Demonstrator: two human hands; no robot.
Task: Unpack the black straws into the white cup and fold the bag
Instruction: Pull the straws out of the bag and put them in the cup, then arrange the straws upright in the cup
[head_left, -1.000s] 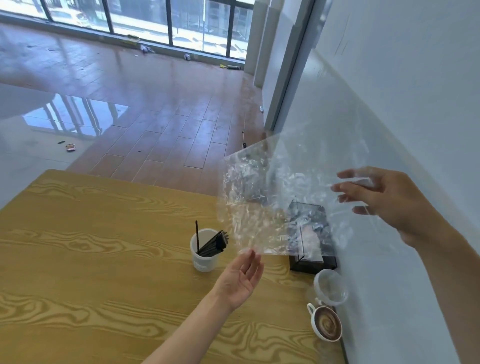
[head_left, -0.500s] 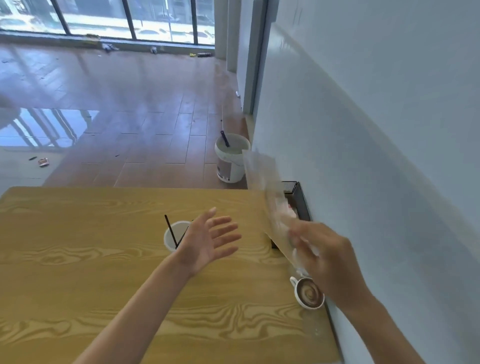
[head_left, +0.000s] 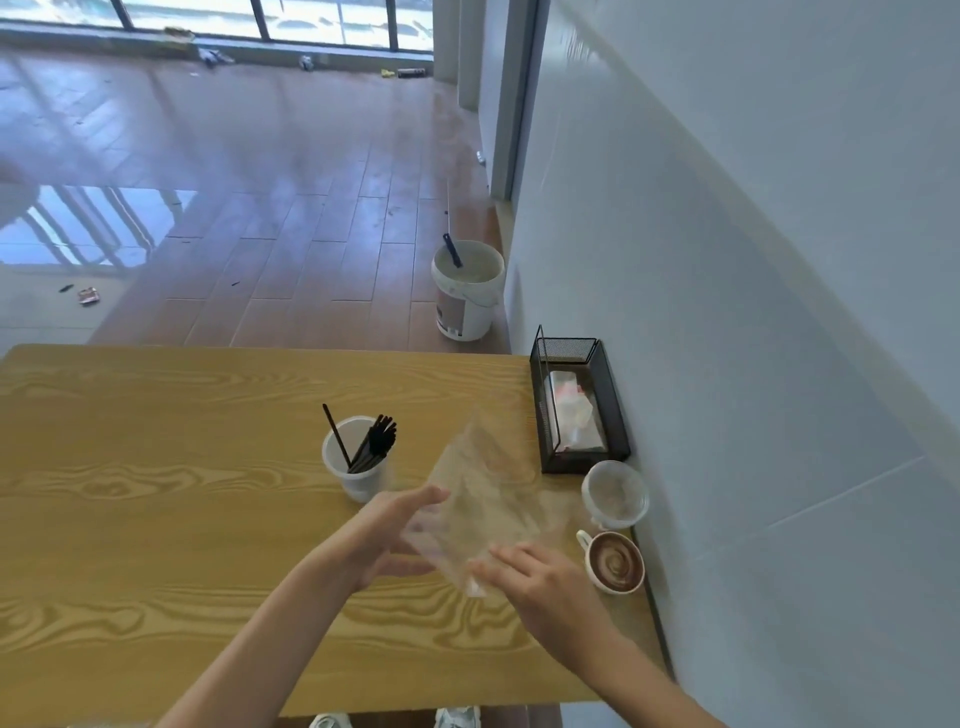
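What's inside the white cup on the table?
Inside the white plastic cup stand thin black straws, most in a leaning bundle, one apart and leaning the other way. Their lower ends and the cup's bottom are hidden.

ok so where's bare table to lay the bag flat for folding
Bare wood lies left of the white cup and along the near edge of the table. The wall side is crowded: mesh organizer, clear cup, coffee cup.

Bright daylight from the windows (head_left: 311, 21) glares off the floor (head_left: 291, 156); edges bend, hands slightly blurred.
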